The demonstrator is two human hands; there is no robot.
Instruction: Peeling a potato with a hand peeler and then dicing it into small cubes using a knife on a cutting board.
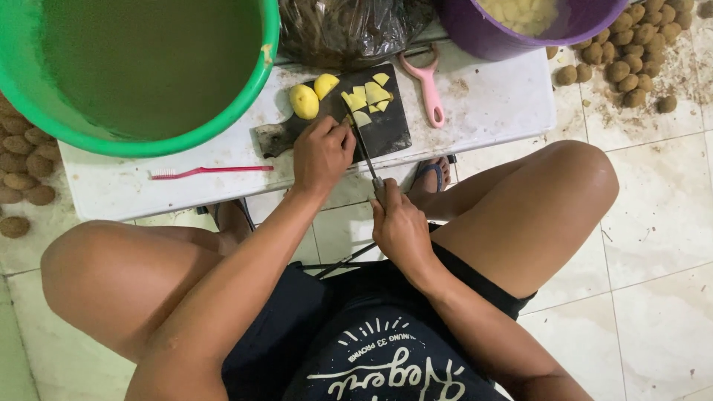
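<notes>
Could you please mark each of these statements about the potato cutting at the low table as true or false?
1. The right hand holds a knife. True.
2. The left hand rests on the floor. False: it presses a piece on the dark cutting board.
3. The peeler is blue. False: pink.
4. Two peeled potatoes lie on the board. True.
5. The green tub stands at the table's left. True.

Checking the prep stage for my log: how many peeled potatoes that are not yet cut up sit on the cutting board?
2. Both lie at the far left of the dark cutting board: one peeled potato and a second just right of it. The left hand may hide more.
</notes>
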